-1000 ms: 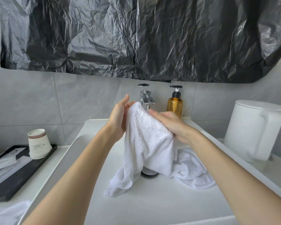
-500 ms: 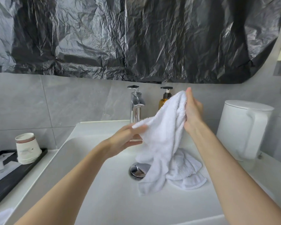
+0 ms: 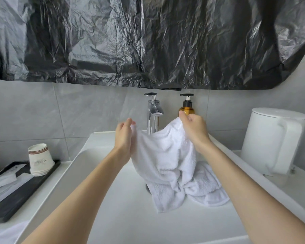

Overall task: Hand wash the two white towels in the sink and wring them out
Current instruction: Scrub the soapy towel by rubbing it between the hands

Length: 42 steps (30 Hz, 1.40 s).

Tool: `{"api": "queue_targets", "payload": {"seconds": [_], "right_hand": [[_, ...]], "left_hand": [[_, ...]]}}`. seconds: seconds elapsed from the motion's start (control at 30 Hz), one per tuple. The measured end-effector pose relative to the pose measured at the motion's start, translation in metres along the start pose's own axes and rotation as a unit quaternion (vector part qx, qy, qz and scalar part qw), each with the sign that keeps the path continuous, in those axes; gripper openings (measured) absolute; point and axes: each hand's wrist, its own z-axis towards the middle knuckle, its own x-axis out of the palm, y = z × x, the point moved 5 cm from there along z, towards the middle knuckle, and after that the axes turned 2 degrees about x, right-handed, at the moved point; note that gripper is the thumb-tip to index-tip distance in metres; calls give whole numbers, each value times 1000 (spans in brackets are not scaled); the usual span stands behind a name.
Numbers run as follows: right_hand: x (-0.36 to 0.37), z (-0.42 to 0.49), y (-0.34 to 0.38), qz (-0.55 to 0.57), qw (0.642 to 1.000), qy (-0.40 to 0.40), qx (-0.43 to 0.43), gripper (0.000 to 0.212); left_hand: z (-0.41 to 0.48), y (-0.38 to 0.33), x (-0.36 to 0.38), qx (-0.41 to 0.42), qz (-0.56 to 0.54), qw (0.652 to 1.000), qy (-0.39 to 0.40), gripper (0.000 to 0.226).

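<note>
**Two terry towels, one lifted over the basin**

One raised towel [image 3: 162, 155], white and looped in pile, is stretched between both hands above the smooth white sink [image 3: 113, 217]. Its top edge is gathered in the narrow grip of the right hand [image 3: 194, 128], whose fingers are curled over the cloth just in front of the amber pump bottle [image 3: 187, 108]. The opposite corner is pinched in the grip of the left hand [image 3: 124, 136], between the thumb and nearly straight fingers; that corner is slightly blurred. Between the hands the edge sags in a shallow curve, and the lower part hangs in soft folds down to the basin floor.

A second towel [image 3: 208, 191] of the same nubby cloth is crumpled on the basin floor at the right, touched and partly covered by the hanging one. Only a sliver of the metal drain [image 3: 147, 187] is seen beside the folds.

A polished chrome faucet [image 3: 154, 111] is set behind the towel. On the desk [image 3: 44, 196] at the left, a stack of tapered paper cups [image 3: 40, 159] is stood on a flat black tray [image 3: 21, 192]. A smooth white kettle [image 3: 271, 140], cylindrical with a broad handle, is placed at the right. A crinkled, glossy black plastic sheet [image 3: 148, 41] is hung above matte grey tiles [image 3: 77, 111].
</note>
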Motion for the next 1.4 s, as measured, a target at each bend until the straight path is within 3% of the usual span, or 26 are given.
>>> {"api": "queue_targets", "payload": {"seconds": [0.1, 0.23, 0.37, 0.5, 0.63, 0.77, 0.9, 1.0, 1.13, 1.27, 1.4], "right_hand": [[30, -21, 8, 96, 994, 48, 16, 45], [55, -47, 20, 127, 989, 65, -47, 44], [44, -40, 18, 137, 989, -37, -32, 45], [59, -59, 23, 109, 988, 37, -107, 42], [48, -39, 17, 116, 991, -56, -42, 44], [60, -65, 24, 101, 986, 27, -132, 42], [50, -41, 18, 96, 992, -66, -47, 43], [58, -62, 17, 73, 990, -21, -118, 40], [45, -41, 14, 100, 989, -93, -54, 43], [57, -61, 20, 94, 986, -24, -134, 40], [48, -44, 19, 122, 989, -77, -45, 42]], "left_hand": [[-16, -2, 20, 6, 0, 998, 58, 34], [-30, -3, 31, 92, 20, 995, 41, 42], [-41, 1, 43, 66, 11, 995, 71, 40], [-35, 3, 35, 25, -29, 999, 29, 38], [-41, 4, 43, -4, -5, 998, 66, 36], [-35, 2, 35, -11, -15, 999, 42, 40], [-44, 5, 43, -33, -10, 996, 80, 38], [-38, 3, 39, -30, -21, 997, 62, 38], [-44, 3, 47, -21, -13, 995, 92, 36], [-40, 0, 42, 8, -37, 997, 67, 41], [-44, 0, 47, -3, -49, 995, 82, 42]]}}
